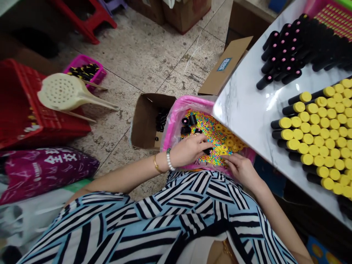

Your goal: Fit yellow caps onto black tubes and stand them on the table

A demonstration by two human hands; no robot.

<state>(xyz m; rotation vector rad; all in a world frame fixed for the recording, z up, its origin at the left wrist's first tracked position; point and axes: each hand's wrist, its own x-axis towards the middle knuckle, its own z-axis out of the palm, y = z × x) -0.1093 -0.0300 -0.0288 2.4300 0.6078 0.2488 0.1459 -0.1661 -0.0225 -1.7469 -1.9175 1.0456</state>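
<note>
A pink basin (171,126) lined with clear plastic is in front of my body, full of small multicoloured beads (207,123). Yellow ring-shaped pieces (229,142) lie on the beads at its right side, and several short black caps (193,119) at its left. My left hand (187,149), with bracelets at the wrist, reaches over the beads, its fingers closed round a black cap (208,150). My right hand (243,168) is low at the basin's near right side, its fingertips pinched together at the beads; what they hold is hidden.
On the white marbled table (242,110) at right stand many black tubes with yellow ends (308,138), and black tubes with pink tips (283,53) lie behind. A cardboard box (140,123) adjoins the basin. Left are a red crate (63,128), cream strainer (62,91) and pink basket (100,75).
</note>
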